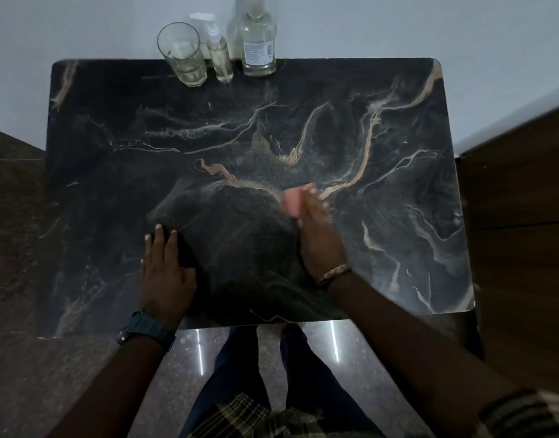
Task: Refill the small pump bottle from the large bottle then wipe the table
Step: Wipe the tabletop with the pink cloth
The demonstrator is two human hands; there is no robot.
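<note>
A dark cloth (240, 248) lies spread on the near middle of the black marble table (398, 121), hard to tell from the stone. My left hand (166, 273) rests on its left edge, with a fold of cloth between thumb and fingers. My right hand (316, 238) is at the cloth's right corner, its fingers motion-blurred and closed on the edge. The small pump bottle (219, 55) stands at the table's far edge with pale liquid inside. The large clear bottle (259, 42) stands just right of it, low on liquid.
A drinking glass (183, 55) with a little liquid stands left of the pump bottle. A white wall runs behind the table. A brown wooden cabinet (518, 216) is close on the right. My legs and a polished floor show below the near edge.
</note>
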